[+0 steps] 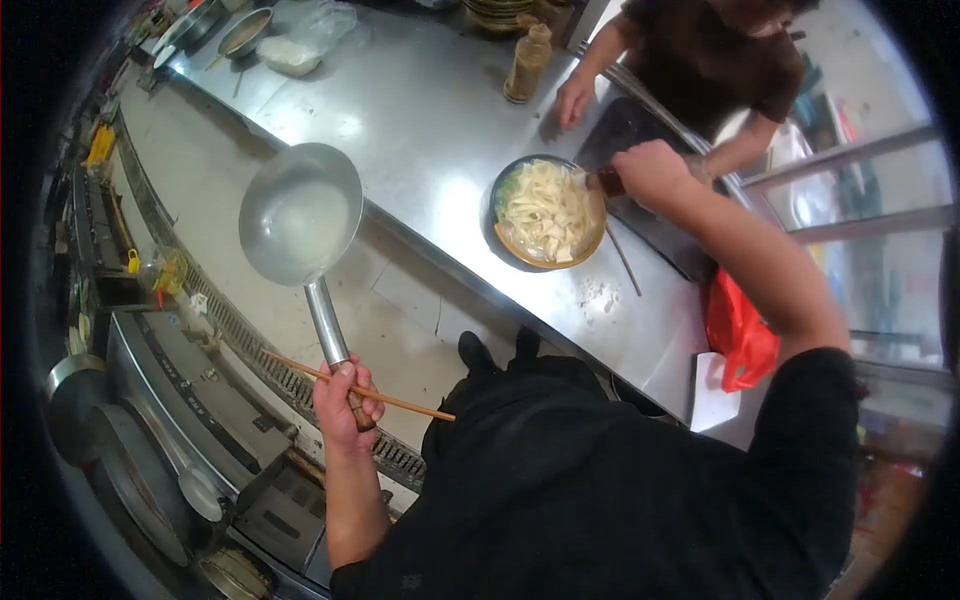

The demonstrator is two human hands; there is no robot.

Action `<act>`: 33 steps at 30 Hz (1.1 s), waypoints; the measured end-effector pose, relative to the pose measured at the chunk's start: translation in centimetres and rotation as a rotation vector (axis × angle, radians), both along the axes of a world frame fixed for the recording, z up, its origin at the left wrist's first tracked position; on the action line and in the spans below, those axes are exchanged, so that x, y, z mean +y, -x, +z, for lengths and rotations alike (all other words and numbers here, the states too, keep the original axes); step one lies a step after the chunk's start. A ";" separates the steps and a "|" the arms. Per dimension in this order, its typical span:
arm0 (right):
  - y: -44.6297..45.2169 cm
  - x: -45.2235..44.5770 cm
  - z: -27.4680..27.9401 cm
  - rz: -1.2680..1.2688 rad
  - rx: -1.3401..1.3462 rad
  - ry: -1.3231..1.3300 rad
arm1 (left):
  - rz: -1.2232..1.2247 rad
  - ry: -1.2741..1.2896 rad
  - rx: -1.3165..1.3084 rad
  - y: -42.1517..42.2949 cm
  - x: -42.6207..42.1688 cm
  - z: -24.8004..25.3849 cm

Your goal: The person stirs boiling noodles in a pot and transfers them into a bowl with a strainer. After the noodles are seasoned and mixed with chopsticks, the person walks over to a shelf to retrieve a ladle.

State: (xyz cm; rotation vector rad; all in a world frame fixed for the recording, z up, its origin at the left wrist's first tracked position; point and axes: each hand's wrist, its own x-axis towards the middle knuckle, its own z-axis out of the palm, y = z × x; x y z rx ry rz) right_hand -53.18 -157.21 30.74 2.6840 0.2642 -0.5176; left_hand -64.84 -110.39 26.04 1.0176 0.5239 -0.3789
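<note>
The left hand [347, 398] wraps the handle of a pan [300, 215], thumb pressing chopsticks [412, 406] across it. Farther out, noodles [545, 210] fill a bowl [598, 217] on the table [420, 160]. The right hand [652, 175], arm outstretched, grips a brown object [606, 181] at its rim.

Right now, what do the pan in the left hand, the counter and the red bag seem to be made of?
Pan: bare grey metal, dull sheen, perhaps steel; brown handle end, possibly wood.
Counter: probably stainless steel, smooth, with bright reflections.
Red bag: apparently thin plastic, glossy and crumpled.
</note>
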 end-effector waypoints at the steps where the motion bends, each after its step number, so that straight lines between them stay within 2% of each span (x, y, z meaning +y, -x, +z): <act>1: 0.7 -0.5 -0.3 -0.002 0.001 0.000 | 0.000 0.000 -0.015 -0.1 0.1 -0.1; 4: 3.4 -0.3 -0.3 -0.114 0.118 0.021 | -0.007 0.009 -0.007 0.0 0.5 -0.5; 6: 5.0 -0.1 0.0 -0.333 0.208 -0.114 | -0.025 0.007 0.009 -0.3 0.9 -0.8; 7: 6.0 -0.6 -0.8 -0.342 0.211 -0.118 | -0.029 0.008 0.021 -0.5 1.0 -0.9; 9: 8.2 -2.0 -3.3 -0.494 0.208 -0.584 | -0.037 -0.008 0.038 -0.9 1.0 -1.1; 10: 8.9 -2.0 -4.1 -0.503 0.213 -0.589 | -0.039 -0.019 0.049 -1.0 0.9 -1.1; 12: 9.5 -2.0 -5.4 -0.669 0.126 -1.215 | -0.051 -0.011 0.068 -1.6 0.6 -0.9; 15: 5.7 -0.5 -4.3 -0.606 -0.048 -1.664 | -0.072 0.008 0.090 -2.4 0.1 -0.9; 18: -1.5 0.6 -1.9 -0.542 -0.164 -1.816 | -0.073 -0.023 0.118 -3.1 -0.9 -0.4; 19: -4.6 0.7 -2.2 -0.398 -0.176 -1.796 | -0.061 -0.059 0.135 -3.3 -1.4 -0.2; 21: -10.2 2.7 -3.4 -0.274 -0.203 -1.803 | -0.040 -0.075 0.170 -3.7 -2.2 0.0; 23: -12.9 6.2 0.9 -0.501 -0.026 -1.576 | -0.018 -0.099 0.195 -4.0 -2.9 0.0; 25: -19.6 6.3 -10.9 -0.319 -0.130 -1.584 | -0.010 -0.106 0.195 -4.4 -3.6 0.2; 26: -20.3 7.3 -12.6 -0.325 -0.122 -1.591 | -0.002 -0.103 0.181 -4.7 -4.0 0.2; 28: -21.0 8.4 -14.8 -0.267 -0.328 -1.315 | 0.001 -0.105 0.181 -5.0 -4.4 0.3; 31: -21.4 8.0 -18.3 -0.302 -0.355 -1.312 | 0.009 -0.109 0.170 -5.3 -4.7 0.0; 33: -21.2 6.7 -18.1 -0.230 -0.303 -1.261 | 0.016 -0.119 0.164 -5.4 -4.9 -0.2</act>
